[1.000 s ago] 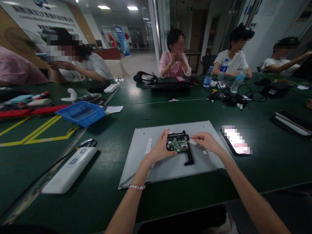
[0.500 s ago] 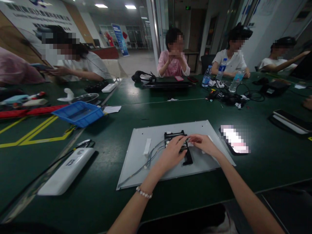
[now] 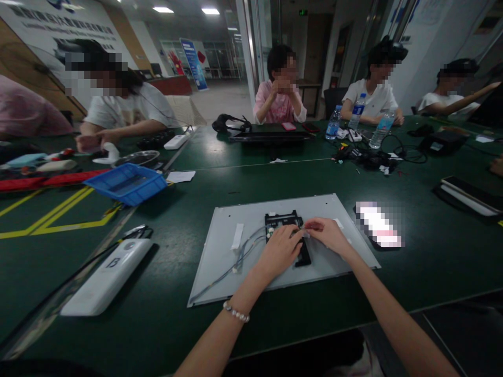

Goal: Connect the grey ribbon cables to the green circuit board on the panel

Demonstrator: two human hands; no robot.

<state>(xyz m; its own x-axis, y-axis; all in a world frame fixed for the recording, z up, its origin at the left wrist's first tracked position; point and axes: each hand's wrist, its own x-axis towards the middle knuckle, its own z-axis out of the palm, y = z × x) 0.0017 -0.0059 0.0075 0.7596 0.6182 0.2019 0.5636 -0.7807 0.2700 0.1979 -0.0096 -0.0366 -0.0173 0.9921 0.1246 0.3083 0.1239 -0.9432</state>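
A light grey panel point(image 3: 334, 262) lies flat on the green table. On its middle sits a black plastic bracket point(image 3: 304, 255), partly under my fingers. Grey wires point(image 3: 223, 273) run from the bracket to the panel's lower left corner. My left hand point(image 3: 280, 250) rests over the bracket, its fingertips brought together near the bracket's right side. Beside it my right hand point(image 3: 325, 234) pinches at the same spot; a small pale piece seems to be between the fingertips, too small to make out. White tape strips point(image 3: 237, 236) stick to the panel.
A lit phone point(image 3: 378, 224) lies right of the panel. At left are a white power bank point(image 3: 108, 276) with a cable and a blue tray point(image 3: 131, 184). Bottles point(image 3: 357, 111), cables and a dark flat device point(image 3: 270, 136) stand farther back. Several people sit around the table.
My left hand has shifted slightly down and right, uncovering more of the bracket's top. At far left, a person's hands have lowered to the table.
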